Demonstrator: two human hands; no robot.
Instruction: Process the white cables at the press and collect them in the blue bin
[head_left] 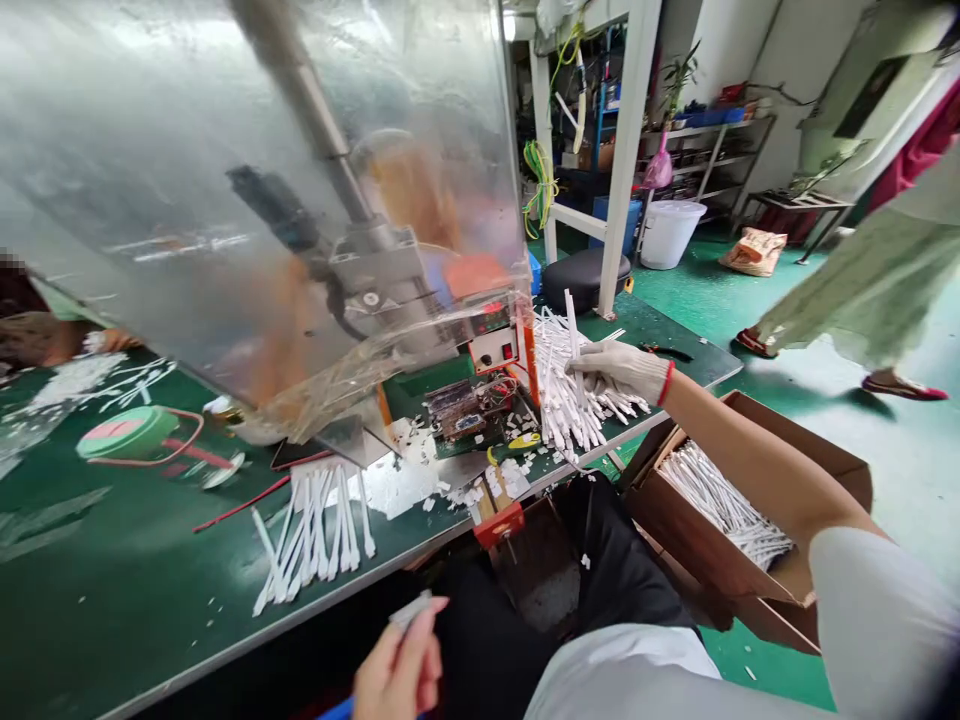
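Noting a slip risk: white plastic sticks are clenched at 3 o'clock by the gloved right hand above a loose pile, and could be dropped if the grip slackens; a small white piece is pinched at 6 o'clock by the bare left hand.

A clear plastic shield blocks the way left of the right hand.
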